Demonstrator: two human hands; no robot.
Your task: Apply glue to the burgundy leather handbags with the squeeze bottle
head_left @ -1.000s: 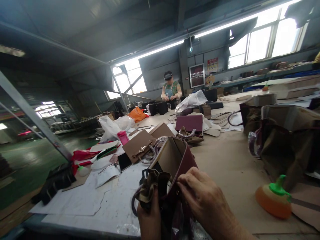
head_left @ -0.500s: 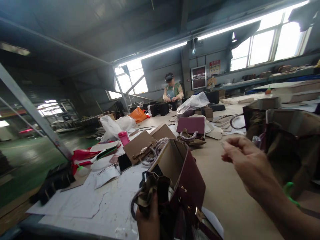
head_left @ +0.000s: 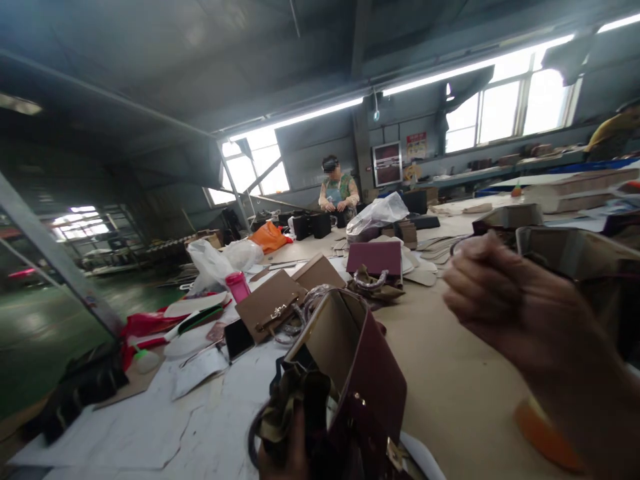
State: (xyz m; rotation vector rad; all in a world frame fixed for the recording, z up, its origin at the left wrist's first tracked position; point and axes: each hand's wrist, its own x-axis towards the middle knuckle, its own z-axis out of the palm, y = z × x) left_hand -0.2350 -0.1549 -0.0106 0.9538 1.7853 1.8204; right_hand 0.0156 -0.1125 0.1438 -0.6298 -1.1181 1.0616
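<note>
My left hand (head_left: pixel 296 455) shows only at the bottom edge. Its fingers are closed around the near side of a burgundy handbag (head_left: pixel 383 390), which stands open on the paper-covered table (head_left: pixel 450 400). A crumpled tan cloth bundle (head_left: pixel 283 407) and a dark strap are caught in the same grip. My right hand (head_left: pixel 505 300) is lifted above the table to the right of the bag and touches nothing. It is smeared by motion; its fingers look curled, and whether it holds anything is unclear.
Tan bag flaps (head_left: pixel 270 303), a purple flap (head_left: pixel 376 257), a phone (head_left: pixel 239 338) and a pink bottle (head_left: pixel 237 285) lie beyond the bag. Brown bags (head_left: pixel 575 247) stand at right, with an orange glue bottle (head_left: pixel 545 433) near them. A person (head_left: pixel 339 190) works at the table's far end.
My right hand left the bag's front, rose and swung out to the right. The left hand kept its grip on the bag. The view shifted slightly.
</note>
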